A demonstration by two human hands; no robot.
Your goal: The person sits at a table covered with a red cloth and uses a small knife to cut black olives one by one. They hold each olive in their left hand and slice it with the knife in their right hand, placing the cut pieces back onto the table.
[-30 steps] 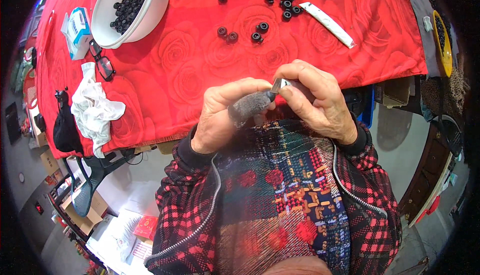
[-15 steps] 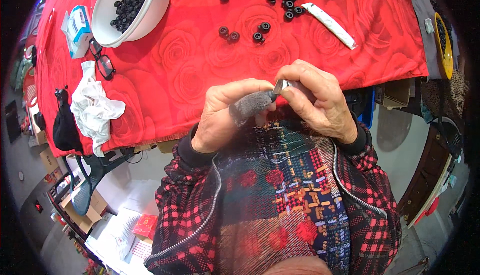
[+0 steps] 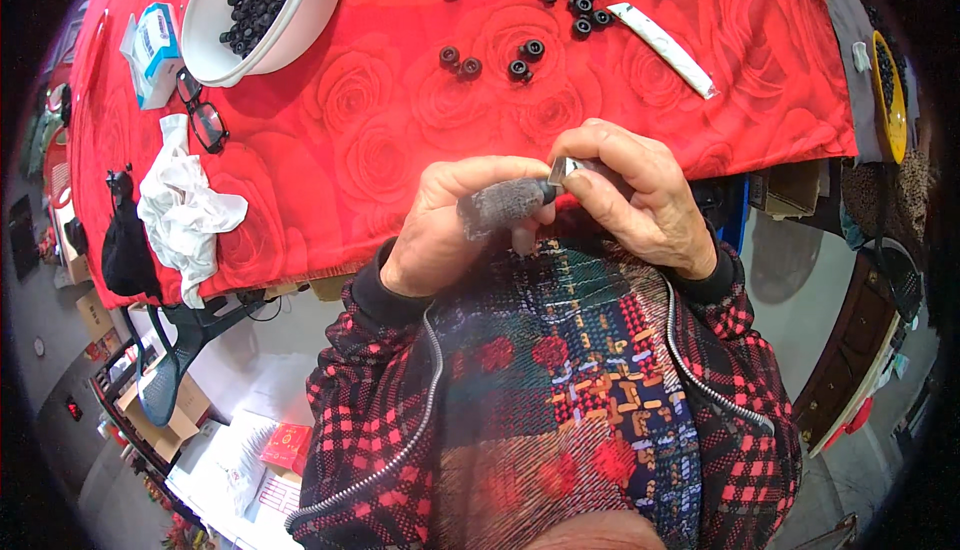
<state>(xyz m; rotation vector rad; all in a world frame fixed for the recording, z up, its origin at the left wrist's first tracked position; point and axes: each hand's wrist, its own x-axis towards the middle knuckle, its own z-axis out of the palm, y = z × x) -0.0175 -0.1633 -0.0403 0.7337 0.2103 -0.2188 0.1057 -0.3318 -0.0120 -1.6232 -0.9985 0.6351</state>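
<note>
Lying left of the white bowl (image 3: 262, 12): a blue-white carton (image 3: 155, 40).

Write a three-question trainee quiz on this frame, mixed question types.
1. True or false: the white bowl holds small black parts.
2. What lies nearest the bowl: A) eyeglasses B) yellow dish C) white flat strip?
3. Which hand pinches the small metal tool?

Key: 1. True. 2. A. 3. The right hand; the left hand, thumb wrapped in grey, meets it above the red rose-patterned tablecloth.
</note>
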